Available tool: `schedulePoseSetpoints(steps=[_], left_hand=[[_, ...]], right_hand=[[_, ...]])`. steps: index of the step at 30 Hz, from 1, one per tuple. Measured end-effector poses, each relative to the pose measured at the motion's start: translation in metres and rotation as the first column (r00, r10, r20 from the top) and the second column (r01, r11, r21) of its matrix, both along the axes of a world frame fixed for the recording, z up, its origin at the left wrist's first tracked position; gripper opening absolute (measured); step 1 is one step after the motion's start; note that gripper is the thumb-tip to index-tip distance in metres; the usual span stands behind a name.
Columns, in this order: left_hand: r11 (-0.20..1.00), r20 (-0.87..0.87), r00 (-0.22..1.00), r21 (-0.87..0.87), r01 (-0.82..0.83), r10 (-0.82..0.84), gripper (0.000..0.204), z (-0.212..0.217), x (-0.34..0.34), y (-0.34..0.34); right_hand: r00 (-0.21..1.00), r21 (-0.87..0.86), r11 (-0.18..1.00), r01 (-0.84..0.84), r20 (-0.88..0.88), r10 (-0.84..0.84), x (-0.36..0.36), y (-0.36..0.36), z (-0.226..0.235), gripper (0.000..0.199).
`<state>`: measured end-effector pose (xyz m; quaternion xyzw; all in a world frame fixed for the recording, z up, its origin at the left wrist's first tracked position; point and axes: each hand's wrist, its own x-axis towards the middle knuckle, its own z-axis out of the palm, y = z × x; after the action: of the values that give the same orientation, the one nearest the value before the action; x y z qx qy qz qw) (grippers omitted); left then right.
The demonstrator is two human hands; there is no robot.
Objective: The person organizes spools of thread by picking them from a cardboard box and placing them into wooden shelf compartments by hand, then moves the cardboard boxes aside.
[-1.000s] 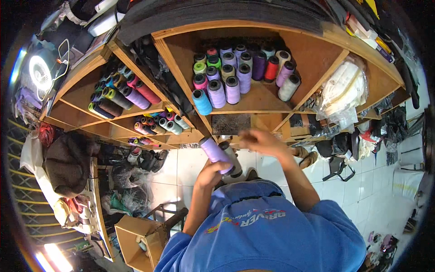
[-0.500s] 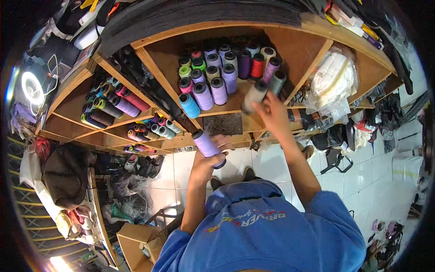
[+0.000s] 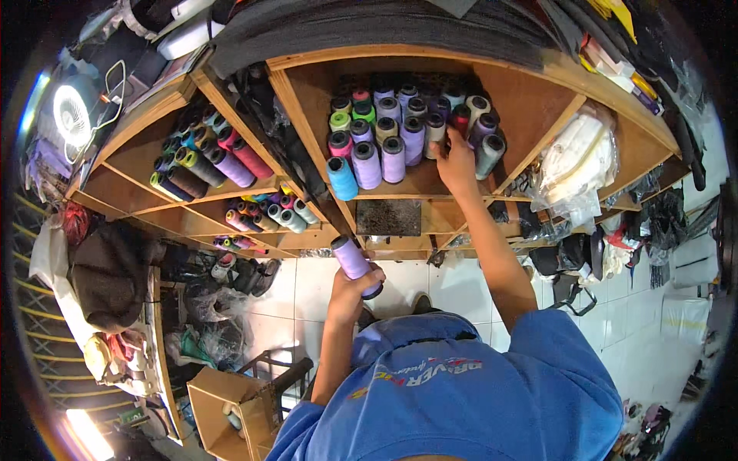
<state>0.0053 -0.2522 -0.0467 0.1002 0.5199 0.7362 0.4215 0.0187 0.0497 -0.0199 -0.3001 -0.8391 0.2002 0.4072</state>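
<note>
Our left hand point(image 3: 350, 296) is wrapped round the lower end of a lavender thread cone point(image 3: 351, 258), long axis slanting up-left and away from us, held out below the front edge of the shelf compartment point(image 3: 421, 183). Our right hand point(image 3: 460, 165) is up in that compartment with fingers against a pale grey thread cone point(image 3: 435, 132), upright just right of a shelved lavender cone point(image 3: 413, 142); we can't tell if they're clamped or only touching. From our left grip, the grey one lies up and right, so the right hand's far nearer.
</note>
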Motion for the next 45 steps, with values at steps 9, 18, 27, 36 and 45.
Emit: schedulePoseSetpoints(steps=[9,18,27,36,45], left_hand=[[0.996,-0.095,0.992,-0.043,0.074,-0.077,0.041,0.002,0.004,0.012],[0.903,-0.604,0.675,-0.341,0.261,-0.423,0.059,0.037,0.014,0.060],[0.975,-0.652,0.728,-0.091,0.205,-0.214,0.118,-0.012,0.015,0.073],[0.957,-0.557,0.788,-0.250,0.144,-0.264,0.111,-0.009,0.028,0.054],[0.962,-0.484,0.852,-0.263,0.076,-0.199,0.104,-0.016,0.026,0.040]], right_hand=[[0.988,-0.091,0.996,0.006,-0.156,-0.020,0.020,-0.014,0.000,0.049],[0.668,-0.439,0.731,-0.522,0.323,0.671,0.096,-0.098,0.086,0.039],[0.803,-0.029,0.943,-0.331,0.516,0.298,0.102,-0.015,0.150,0.032],[0.728,-0.016,0.971,-0.237,0.659,0.188,0.036,0.027,0.135,0.035],[0.771,0.027,0.945,-0.325,0.586,0.249,0.025,0.054,0.112,0.038]])
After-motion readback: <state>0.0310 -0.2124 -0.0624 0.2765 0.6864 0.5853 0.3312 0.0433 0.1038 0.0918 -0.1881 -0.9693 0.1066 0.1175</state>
